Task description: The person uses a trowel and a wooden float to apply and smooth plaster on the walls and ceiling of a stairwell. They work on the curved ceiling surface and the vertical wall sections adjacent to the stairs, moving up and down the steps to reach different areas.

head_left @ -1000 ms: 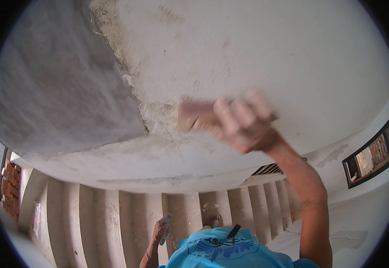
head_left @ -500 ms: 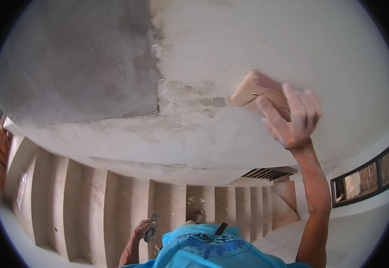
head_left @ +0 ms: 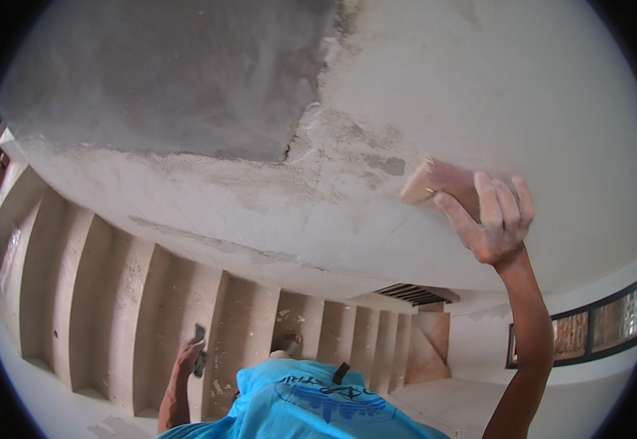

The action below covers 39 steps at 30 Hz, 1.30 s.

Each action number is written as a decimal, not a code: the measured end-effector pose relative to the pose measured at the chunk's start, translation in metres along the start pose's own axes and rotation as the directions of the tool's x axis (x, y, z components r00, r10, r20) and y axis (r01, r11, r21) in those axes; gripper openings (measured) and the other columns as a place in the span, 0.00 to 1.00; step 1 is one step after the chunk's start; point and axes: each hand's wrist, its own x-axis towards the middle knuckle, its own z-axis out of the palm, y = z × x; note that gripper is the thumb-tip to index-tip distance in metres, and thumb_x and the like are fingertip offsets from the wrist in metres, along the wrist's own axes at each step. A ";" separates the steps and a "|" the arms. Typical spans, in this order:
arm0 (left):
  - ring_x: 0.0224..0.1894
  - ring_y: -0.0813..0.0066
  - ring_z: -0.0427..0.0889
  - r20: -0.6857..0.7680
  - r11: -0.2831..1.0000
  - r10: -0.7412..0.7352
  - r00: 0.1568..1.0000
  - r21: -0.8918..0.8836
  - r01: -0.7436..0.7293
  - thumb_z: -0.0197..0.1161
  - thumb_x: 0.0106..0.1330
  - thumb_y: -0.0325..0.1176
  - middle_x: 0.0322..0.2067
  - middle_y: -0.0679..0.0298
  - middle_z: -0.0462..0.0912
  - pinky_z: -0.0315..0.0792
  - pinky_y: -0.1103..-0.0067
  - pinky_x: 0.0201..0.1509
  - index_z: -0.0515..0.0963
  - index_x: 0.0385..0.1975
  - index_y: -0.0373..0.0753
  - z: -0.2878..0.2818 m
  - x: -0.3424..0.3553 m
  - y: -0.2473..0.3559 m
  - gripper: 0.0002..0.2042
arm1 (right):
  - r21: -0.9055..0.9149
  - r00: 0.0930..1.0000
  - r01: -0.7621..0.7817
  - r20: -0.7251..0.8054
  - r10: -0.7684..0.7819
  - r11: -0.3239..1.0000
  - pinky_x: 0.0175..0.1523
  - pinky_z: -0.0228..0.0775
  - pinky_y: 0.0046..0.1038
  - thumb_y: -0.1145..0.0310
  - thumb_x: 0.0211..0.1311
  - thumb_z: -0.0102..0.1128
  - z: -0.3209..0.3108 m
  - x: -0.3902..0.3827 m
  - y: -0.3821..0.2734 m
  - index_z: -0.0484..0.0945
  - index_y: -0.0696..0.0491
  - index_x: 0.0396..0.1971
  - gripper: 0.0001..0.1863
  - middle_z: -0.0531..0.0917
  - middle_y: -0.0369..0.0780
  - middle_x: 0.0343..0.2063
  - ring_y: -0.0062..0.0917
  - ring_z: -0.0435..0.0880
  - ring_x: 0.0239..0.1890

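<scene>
In the head view, the right hand (head_left: 500,223) has its grip closed around a pale block (head_left: 419,187) with a reddish-brown face, thumb on the near side and fingers over the far side, and the block lies at the whitish wall (head_left: 552,95), just right of a small grey spot (head_left: 386,164) and below and right of the large dark-grey patch (head_left: 172,80). Lower left, the left hand (head_left: 186,356) has its grip closed around a small dark tool (head_left: 200,333), partly hidden, above the stairs (head_left: 157,307).
</scene>
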 end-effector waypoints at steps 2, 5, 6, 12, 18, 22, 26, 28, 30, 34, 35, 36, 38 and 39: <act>0.19 0.69 0.78 -0.029 0.999 -0.036 0.999 -0.020 0.036 0.59 0.65 0.34 0.20 0.58 0.77 0.71 0.72 0.20 0.77 0.37 0.35 -0.016 -0.006 -0.031 0.09 | 0.012 0.998 0.025 -0.052 -0.025 1.000 0.63 0.70 0.41 0.50 0.63 0.65 0.016 0.017 -0.011 0.79 0.28 0.57 0.22 0.78 0.36 0.48 0.27 0.73 0.52; 0.20 0.70 0.78 0.106 0.985 0.105 0.989 0.127 -0.118 0.61 0.65 0.35 0.20 0.59 0.78 0.71 0.73 0.22 0.77 0.37 0.35 0.002 0.026 -0.031 0.10 | 0.110 0.995 0.013 -0.100 -0.002 0.994 0.64 0.68 0.40 0.54 0.56 0.72 0.027 0.067 -0.046 0.84 0.31 0.50 0.20 0.78 0.37 0.48 0.28 0.73 0.51; 0.20 0.71 0.78 0.154 0.958 0.177 0.972 0.200 -0.206 0.61 0.64 0.36 0.20 0.59 0.78 0.71 0.73 0.23 0.77 0.37 0.35 -0.003 0.032 -0.025 0.10 | 0.134 0.989 -0.006 -0.143 0.025 0.991 0.64 0.68 0.40 0.52 0.57 0.71 0.037 0.082 -0.062 0.84 0.32 0.50 0.19 0.78 0.36 0.47 0.27 0.73 0.52; 0.19 0.72 0.78 0.147 0.941 0.329 0.933 0.034 -0.337 0.61 0.64 0.35 0.21 0.59 0.79 0.71 0.74 0.24 0.77 0.33 0.34 0.014 0.024 0.019 0.10 | 0.090 0.996 0.089 -0.022 -0.088 0.992 0.67 0.69 0.44 0.49 0.60 0.68 0.017 0.039 -0.015 0.82 0.29 0.51 0.19 0.78 0.35 0.47 0.27 0.74 0.51; 0.18 0.73 0.77 0.162 0.981 0.159 0.974 0.086 -0.174 0.59 0.65 0.34 0.19 0.59 0.79 0.70 0.77 0.22 0.76 0.33 0.34 0.015 0.027 -0.002 0.08 | 0.069 0.997 0.045 -0.062 -0.041 0.997 0.62 0.71 0.40 0.52 0.63 0.66 0.021 0.049 -0.026 0.83 0.30 0.51 0.16 0.78 0.35 0.48 0.27 0.75 0.51; 0.20 0.75 0.78 0.315 0.924 0.311 0.897 0.122 -0.364 0.60 0.67 0.39 0.22 0.64 0.79 0.71 0.76 0.24 0.78 0.37 0.34 0.054 0.059 0.048 0.13 | 0.155 0.993 0.062 -0.111 -0.045 0.986 0.67 0.66 0.41 0.49 0.62 0.64 0.044 0.085 -0.086 0.82 0.30 0.53 0.19 0.78 0.34 0.47 0.27 0.74 0.52; 0.20 0.75 0.77 0.314 0.860 0.475 0.822 0.035 -0.510 0.60 0.67 0.38 0.21 0.63 0.77 0.70 0.76 0.23 0.76 0.34 0.36 0.052 0.043 0.068 0.10 | 0.145 0.990 0.087 -0.124 -0.070 0.986 0.69 0.63 0.46 0.45 0.58 0.67 0.037 0.047 -0.032 0.83 0.33 0.50 0.20 0.78 0.34 0.48 0.26 0.73 0.55; 0.19 0.74 0.77 0.205 0.957 0.274 0.940 0.042 -0.288 0.60 0.66 0.37 0.21 0.61 0.78 0.71 0.75 0.22 0.75 0.35 0.37 0.040 0.039 0.036 0.09 | 0.149 0.999 0.036 -0.014 -0.034 0.988 0.67 0.64 0.46 0.52 0.53 0.73 0.014 0.035 0.007 0.83 0.30 0.50 0.22 0.78 0.36 0.49 0.27 0.73 0.55; 0.19 0.74 0.78 0.170 0.983 0.177 0.969 0.020 -0.183 0.60 0.66 0.36 0.21 0.61 0.78 0.71 0.75 0.22 0.76 0.35 0.37 0.011 0.052 -0.038 0.09 | 0.114 0.998 -0.016 -0.052 0.022 0.993 0.65 0.66 0.44 0.56 0.55 0.72 0.011 0.045 0.017 0.83 0.30 0.51 0.21 0.77 0.39 0.50 0.30 0.73 0.54; 0.20 0.74 0.79 0.229 0.985 0.133 0.964 0.077 -0.154 0.62 0.66 0.37 0.21 0.60 0.79 0.72 0.75 0.22 0.75 0.36 0.36 0.045 0.037 -0.022 0.10 | 0.277 0.996 -0.092 0.014 0.091 0.957 0.57 0.73 0.39 0.55 0.60 0.68 0.030 0.052 -0.054 0.81 0.40 0.51 0.20 0.74 0.42 0.47 0.32 0.71 0.50; 0.20 0.74 0.79 0.238 0.983 0.135 0.962 0.087 -0.159 0.62 0.66 0.37 0.21 0.61 0.79 0.72 0.76 0.23 0.75 0.35 0.36 0.051 0.032 -0.014 0.10 | 0.304 0.996 -0.069 -0.041 0.085 0.950 0.58 0.73 0.37 0.51 0.60 0.67 0.041 0.049 -0.095 0.81 0.45 0.48 0.19 0.74 0.40 0.45 0.31 0.71 0.50; 0.20 0.74 0.79 0.261 0.977 0.179 0.949 0.062 -0.202 0.62 0.66 0.38 0.21 0.61 0.78 0.72 0.76 0.23 0.74 0.35 0.37 0.056 0.029 -0.003 0.10 | 0.311 0.994 -0.031 -0.092 0.063 0.950 0.59 0.73 0.36 0.48 0.61 0.66 0.047 0.044 -0.126 0.81 0.50 0.44 0.21 0.73 0.38 0.42 0.30 0.71 0.50; 0.21 0.75 0.78 0.297 0.958 0.274 0.915 0.002 -0.288 0.63 0.67 0.38 0.22 0.62 0.78 0.72 0.76 0.24 0.74 0.34 0.37 0.063 0.024 0.009 0.11 | 0.328 0.991 0.091 -0.118 -0.055 0.940 0.62 0.71 0.38 0.45 0.60 0.67 0.050 0.040 -0.137 0.84 0.48 0.38 0.20 0.74 0.37 0.42 0.26 0.71 0.50; 0.21 0.75 0.78 0.269 0.955 0.285 0.920 0.003 -0.296 0.62 0.67 0.38 0.22 0.62 0.78 0.72 0.76 0.24 0.73 0.34 0.37 0.061 0.025 0.006 0.11 | 0.336 0.985 0.159 -0.113 -0.128 0.928 0.63 0.69 0.43 0.46 0.59 0.68 0.049 0.036 -0.133 0.86 0.43 0.36 0.17 0.76 0.37 0.44 0.24 0.71 0.50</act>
